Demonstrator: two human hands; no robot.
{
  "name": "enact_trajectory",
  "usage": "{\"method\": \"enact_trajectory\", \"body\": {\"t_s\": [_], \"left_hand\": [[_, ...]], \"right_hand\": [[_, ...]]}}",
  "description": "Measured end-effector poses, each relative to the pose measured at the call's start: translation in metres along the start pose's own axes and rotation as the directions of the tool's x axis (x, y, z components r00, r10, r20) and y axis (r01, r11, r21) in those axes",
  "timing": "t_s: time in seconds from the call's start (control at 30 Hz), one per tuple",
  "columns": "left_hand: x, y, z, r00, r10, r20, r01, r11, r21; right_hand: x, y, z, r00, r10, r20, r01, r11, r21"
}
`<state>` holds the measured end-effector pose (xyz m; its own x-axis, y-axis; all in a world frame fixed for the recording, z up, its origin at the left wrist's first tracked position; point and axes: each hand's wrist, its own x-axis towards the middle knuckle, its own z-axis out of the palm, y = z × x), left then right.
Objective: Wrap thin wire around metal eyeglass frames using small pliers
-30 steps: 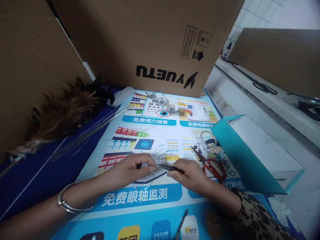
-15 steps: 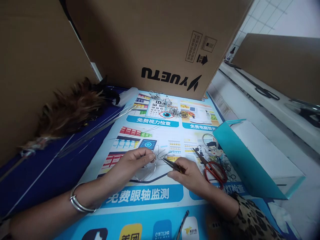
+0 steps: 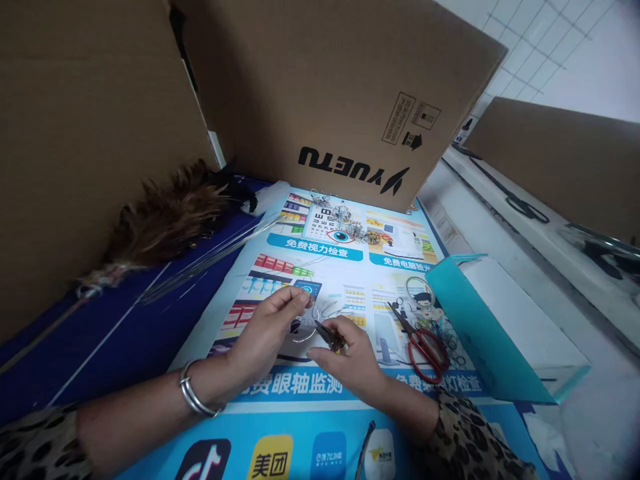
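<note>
My left hand (image 3: 267, 327) is closed in a pinch on a thin wire loop (image 3: 306, 333) just above the printed poster (image 3: 310, 387). A silver bangle circles that wrist. My right hand (image 3: 347, 360) grips small dark pliers (image 3: 327, 335), whose tips point up-left and meet the wire beside my left fingertips. Both hands hover close together over the poster's middle. Several loose bent wires lie on the poster just beyond the hands.
Red-handled scissors (image 3: 423, 343) lie right of my hands among small wire rings. A teal paper bag (image 3: 480, 327) lies further right. Finished wire pieces (image 3: 345, 223) sit near a big cardboard box (image 3: 340, 100). A feather duster (image 3: 165, 217) and long straight wires (image 3: 210, 257) lie left.
Both hands have drawn closer together and lifted slightly. The pliers' tips have swung up to the wire at my left fingertips. The view has shifted down and to the left.
</note>
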<state>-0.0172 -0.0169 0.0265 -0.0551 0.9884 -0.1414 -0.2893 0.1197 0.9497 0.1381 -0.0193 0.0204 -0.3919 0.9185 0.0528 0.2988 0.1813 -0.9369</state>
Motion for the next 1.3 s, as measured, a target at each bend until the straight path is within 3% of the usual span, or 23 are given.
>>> {"method": "enact_trajectory", "body": {"t_s": [0.17,0.53,0.9,1.07,1.3], "left_hand": [[-0.003,0.000,0.002,0.998,0.019,-0.060,-0.021,0.999,-0.028],[-0.007,-0.008,0.006,0.989,-0.059,-0.139,0.037,0.987,-0.158],[-0.006,-0.014,0.004,0.995,-0.068,-0.078,0.057,0.988,-0.145],[-0.008,-0.010,0.008,0.990,-0.128,-0.053,0.115,0.972,-0.204],[-0.010,-0.010,0.009,0.988,-0.138,-0.065,0.120,0.966,-0.229]], "right_hand": [[0.001,-0.005,0.013,0.997,0.018,-0.071,-0.015,0.999,0.036],[0.005,0.001,0.023,0.988,0.003,-0.153,0.008,0.997,0.073],[0.012,0.005,0.008,0.991,-0.084,-0.109,0.082,0.996,-0.026],[0.012,0.005,0.012,0.988,-0.145,-0.048,0.148,0.988,0.050],[0.009,0.004,0.012,0.993,-0.097,-0.068,0.102,0.992,0.077]]}}
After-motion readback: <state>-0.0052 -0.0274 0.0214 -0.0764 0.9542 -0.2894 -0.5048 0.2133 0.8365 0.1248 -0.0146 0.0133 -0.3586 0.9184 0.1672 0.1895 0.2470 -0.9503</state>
